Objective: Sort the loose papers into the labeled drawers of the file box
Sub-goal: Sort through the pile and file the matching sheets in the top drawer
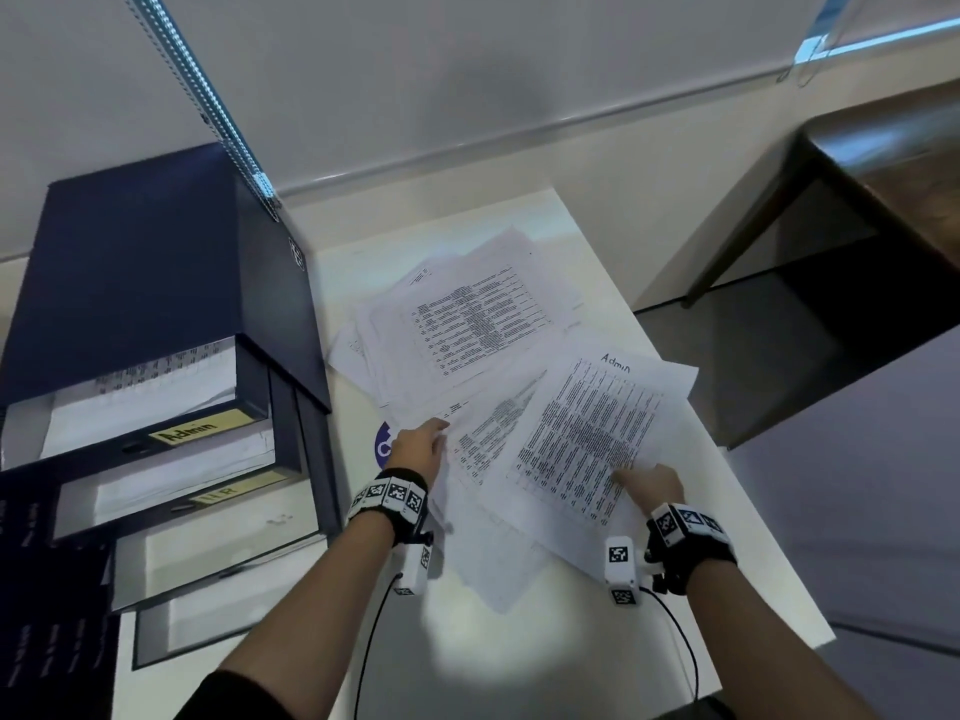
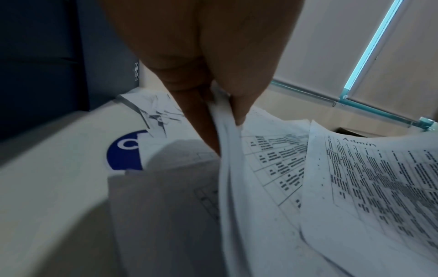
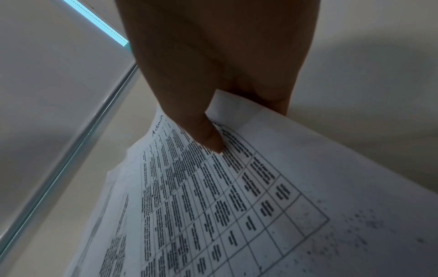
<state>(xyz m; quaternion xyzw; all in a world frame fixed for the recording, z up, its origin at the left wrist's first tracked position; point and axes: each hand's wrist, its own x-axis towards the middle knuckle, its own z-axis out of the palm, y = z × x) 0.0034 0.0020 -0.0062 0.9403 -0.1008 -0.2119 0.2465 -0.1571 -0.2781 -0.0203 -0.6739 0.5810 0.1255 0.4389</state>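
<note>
On the white table, the dark file box occupies the left side with its drawers pulled out in steps; the top drawer, labeled "Admin", holds sheets, the next label reads roughly "HR", and the lower labels are cut off or illegible. Bare tabletop lies near the front edge and along the right edge, beyond which the floor drops away. Loose papers are fanned beside the box, reaching close to the far and right table edges. The left hand pinches a thin sheaf at its near-left edge; the left wrist view shows thumb above and fingers below, a grip unreadable in the head view. The right hand holds a sheet headed "Admin", thumb pressed on the printed table; the fingers underneath are hidden. A blue round mark shows partly under the papers.
</note>
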